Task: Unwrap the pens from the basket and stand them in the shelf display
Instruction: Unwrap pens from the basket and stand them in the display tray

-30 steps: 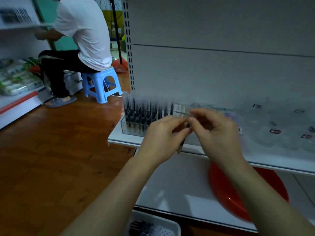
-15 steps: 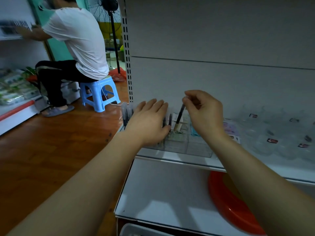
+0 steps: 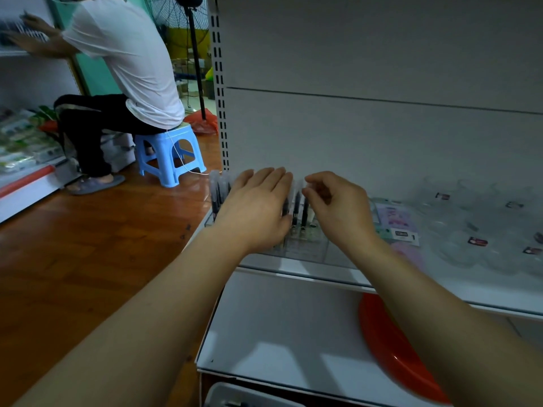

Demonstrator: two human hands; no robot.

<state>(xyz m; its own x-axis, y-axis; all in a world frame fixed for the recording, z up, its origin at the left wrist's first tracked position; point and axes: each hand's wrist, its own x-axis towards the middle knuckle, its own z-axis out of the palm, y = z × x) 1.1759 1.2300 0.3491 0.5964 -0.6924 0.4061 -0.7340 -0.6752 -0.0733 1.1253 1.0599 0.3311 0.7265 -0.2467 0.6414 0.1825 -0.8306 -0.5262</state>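
Left hand (image 3: 258,210) flat, fingers straight, over upright pens (image 3: 296,205) at frame centre; right hand (image 3: 338,207) pinching vertical pen top (image 3: 305,201) in clear display rack (image 3: 308,248).

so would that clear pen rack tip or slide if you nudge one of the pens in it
Probably slides before tipping: the pen rack looks low and wide on a smooth white shelf. The left hand lies flat over the pens, perhaps steadying them. Clear plastic, so likely light.
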